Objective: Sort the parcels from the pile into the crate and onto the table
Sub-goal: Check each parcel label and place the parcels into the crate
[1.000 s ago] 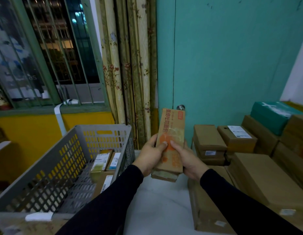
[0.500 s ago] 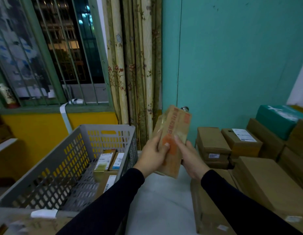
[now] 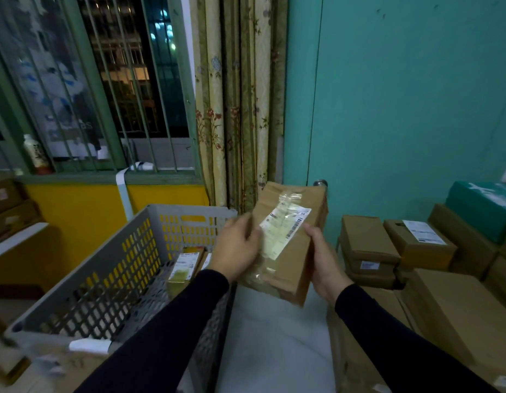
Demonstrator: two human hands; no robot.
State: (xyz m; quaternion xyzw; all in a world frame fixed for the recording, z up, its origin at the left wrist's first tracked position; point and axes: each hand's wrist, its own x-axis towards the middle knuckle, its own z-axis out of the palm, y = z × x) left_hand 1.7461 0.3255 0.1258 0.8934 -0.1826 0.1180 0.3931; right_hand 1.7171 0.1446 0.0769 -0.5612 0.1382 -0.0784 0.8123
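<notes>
With the parcel point(image 3: 295, 245) held in the air between the grey crate point(image 3: 149, 251) and the desk point(image 3: 274, 344), fingers of both hands pinching its long edges, tilt its label squarely upward, seemingly for reading, before choosing.

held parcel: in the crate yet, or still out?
Out. The cardboard parcel is up in the air between the left hand and right hand, right of the grey crate.
</notes>
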